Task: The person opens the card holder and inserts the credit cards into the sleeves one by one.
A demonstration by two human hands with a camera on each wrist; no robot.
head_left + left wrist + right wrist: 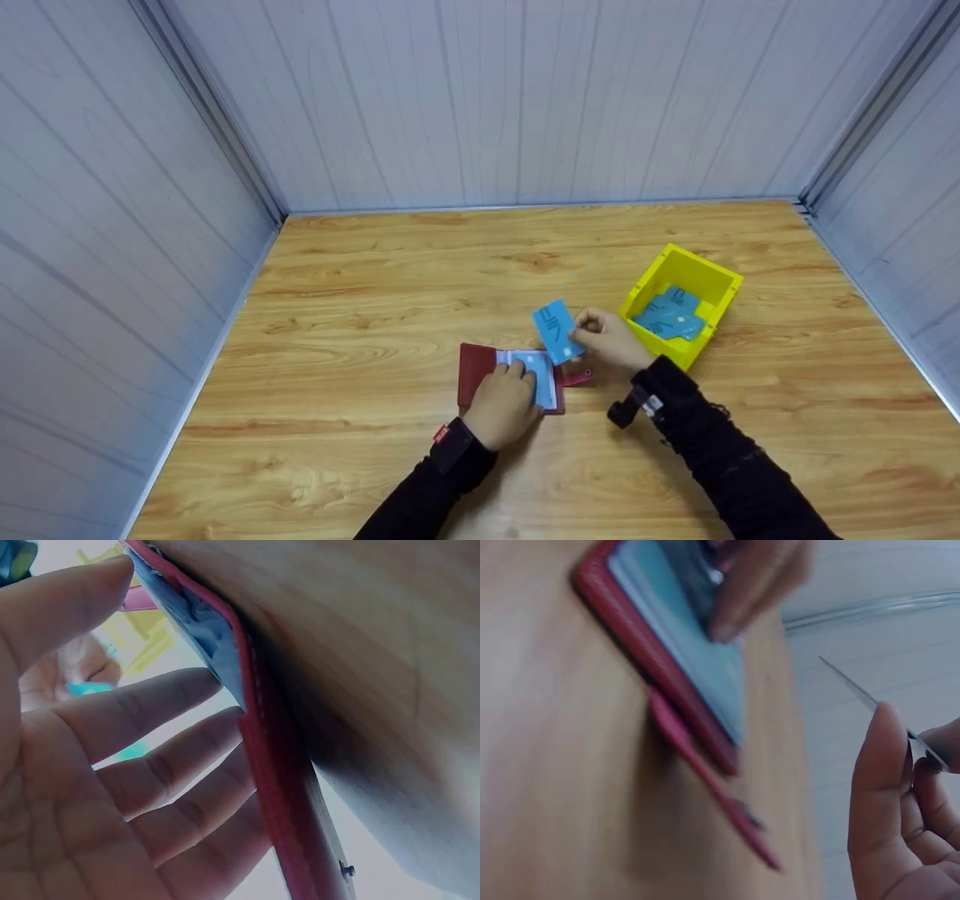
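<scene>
A red card holder [475,375] lies spread on the table, its clear sleeves showing a blue card [543,379] inside. My left hand [504,405] rests over it, and in the left wrist view its extended fingers [187,772] touch the holder's inner side and edge. Between thumb and fingers my right hand [609,341] pinches another blue card [555,330] with dark lettering and a chip, raised just past the holder's upper right corner. The right wrist view shows this card [847,681] edge-on. The holder's strap [712,787] with a snap sticks out to the right.
A yellow bin [716,315], tilted in view, stands right of the right hand with several blue cards [671,315] in it. Pale panel walls [480,105] border the wooden table [360,300] at the back and both sides.
</scene>
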